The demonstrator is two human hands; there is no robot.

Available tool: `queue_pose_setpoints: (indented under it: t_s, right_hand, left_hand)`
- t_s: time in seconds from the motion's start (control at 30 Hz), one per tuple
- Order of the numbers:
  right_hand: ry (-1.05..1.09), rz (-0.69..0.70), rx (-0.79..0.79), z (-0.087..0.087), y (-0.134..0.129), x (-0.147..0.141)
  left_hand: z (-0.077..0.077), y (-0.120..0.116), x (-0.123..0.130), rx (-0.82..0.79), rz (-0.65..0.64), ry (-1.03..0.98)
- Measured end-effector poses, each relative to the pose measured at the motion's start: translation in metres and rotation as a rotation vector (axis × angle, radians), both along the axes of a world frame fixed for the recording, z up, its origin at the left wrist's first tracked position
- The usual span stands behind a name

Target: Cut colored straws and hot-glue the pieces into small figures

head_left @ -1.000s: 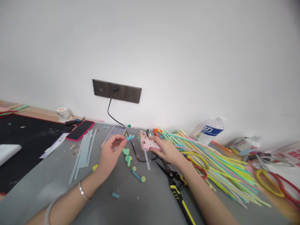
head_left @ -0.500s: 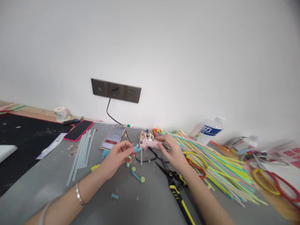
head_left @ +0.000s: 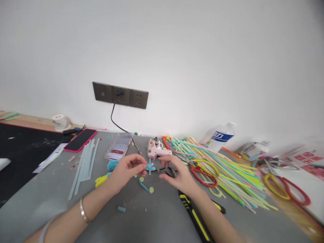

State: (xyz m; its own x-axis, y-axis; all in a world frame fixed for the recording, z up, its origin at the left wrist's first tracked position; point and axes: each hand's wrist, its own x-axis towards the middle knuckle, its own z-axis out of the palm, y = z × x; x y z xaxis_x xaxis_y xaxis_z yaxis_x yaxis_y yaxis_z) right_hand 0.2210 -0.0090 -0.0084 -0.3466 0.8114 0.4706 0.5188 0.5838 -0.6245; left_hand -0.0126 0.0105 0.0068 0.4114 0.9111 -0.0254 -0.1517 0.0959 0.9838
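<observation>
Between thumb and fingertips, my left hand (head_left: pixel 131 170) pinches a bent blue pipe cleaner piece (head_left: pixel 150 166), whose short ends stick out to the right. Facing it from the other side, my right hand (head_left: pixel 178 173) has thumb and fingers apart with nothing between them. A pink glue gun (head_left: pixel 158 151) lies just beyond both hands, its handle pointing right and a clear glue stick at its left end. Below my hands is a blue pipe cleaner strip with coiled yellow-green ends (head_left: pixel 144 186). More blue pipe cleaner (head_left: pixel 112 164) shows behind my left wrist.
Yellow-and-black handled pliers (head_left: pixel 194 216) lie partly under my right forearm. Beyond them are red-and-yellow scissors (head_left: pixel 206 173) and a spread of coloured pipe cleaners (head_left: pixel 227 175). Glue sticks (head_left: pixel 84 165) and a pink-edged phone (head_left: pixel 81 140) lie left. A white bottle (head_left: pixel 219 136) stands near the wall.
My right hand has let go of the glue gun's handle and moved down and left, its fingers spreading. My left hand still pinches the blue pipe cleaner. The view has shifted slightly.
</observation>
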Motion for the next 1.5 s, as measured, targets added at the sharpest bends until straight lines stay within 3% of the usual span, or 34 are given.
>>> queue_pose_setpoints:
  t_s: [0.27, 0.43, 0.57, 0.67, 0.73, 0.8, 0.9, 1.07, 1.23, 1.33, 1.5]
  right_hand:
    - [-0.003, 0.098, -0.073, -0.001, -0.009, -0.013]
    - [-0.081, 0.039, -0.023, 0.014, -0.011, -0.006]
    - [-0.306, -0.266, -0.047, 0.011, -0.044, 0.019]
    - [-0.569, -0.616, -0.006, -0.015, -0.087, 0.041]
    - [-0.67, -0.685, -0.023, -0.035, -0.109, 0.052]
    - [-0.687, -0.682, -0.027, -0.047, -0.12, 0.056]
    - [-0.663, -0.658, -0.051, -0.05, -0.12, 0.056]
    - [-0.609, -0.662, -0.125, -0.038, -0.123, 0.058]
    - [-0.514, -0.573, 0.016, -0.021, -0.126, 0.06]
    - [-0.481, -0.467, 0.076, -0.009, -0.105, 0.051]
    - [-0.481, -0.317, 0.244, 0.001, -0.047, 0.034]
  left_hand:
    - [-0.003, 0.0, 0.0, -0.005, -0.005, 0.033]
    - [-0.001, 0.0, 0.0, -0.019, 0.017, 0.029]
    - [-0.001, 0.0, 0.001, -0.04, 0.015, 0.004]
    - [-0.002, -0.001, 0.002, -0.064, 0.028, -0.03]
    - [-0.003, -0.001, 0.003, -0.082, 0.04, -0.045]
    - [-0.004, -0.002, 0.004, -0.093, 0.045, -0.053]
    - [-0.004, -0.002, 0.004, -0.097, 0.046, -0.073]
    - [-0.002, -0.002, 0.004, -0.119, 0.051, -0.118]
    - [-0.001, -0.003, 0.004, -0.17, 0.044, -0.173]
    - [0.0, -0.004, 0.003, -0.22, 0.028, -0.225]
    - [0.002, -0.003, 0.001, -0.297, 0.042, -0.336]
